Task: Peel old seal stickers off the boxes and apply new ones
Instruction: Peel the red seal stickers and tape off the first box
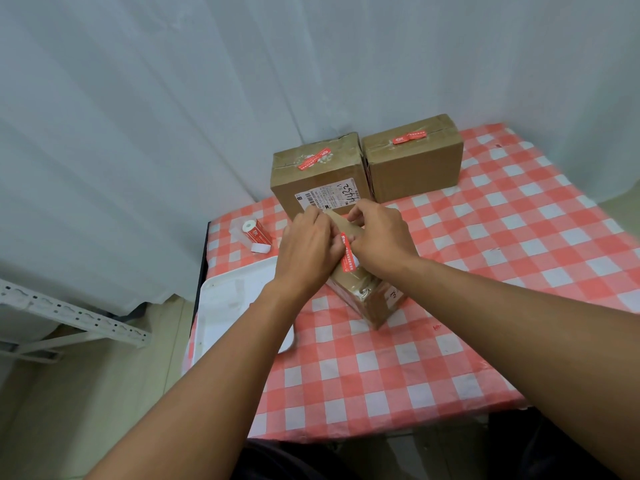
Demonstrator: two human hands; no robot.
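A small brown cardboard box (pixel 372 299) lies on the checked tablecloth, tilted toward me. A red seal sticker (pixel 349 258) runs along its taped top. My left hand (pixel 306 252) rests on the box's left side, fingers curled against the top. My right hand (pixel 379 233) covers the box's far end, its fingertips pinched at the sticker's upper end. Much of the box top is hidden by both hands. Two larger boxes stand behind: one (pixel 320 176) with a red sticker and a shipping label, another (pixel 414 161) with a red sticker across its seam.
A roll of red seal stickers (pixel 256 232) lies at the table's left, with a loose white backing strip (pixel 260 248) beside it. A white tray (pixel 230 306) sits at the left edge. Checked tablecloth (pixel 485 271) covers the table. A white metal rack (pixel 69 320) stands on the floor.
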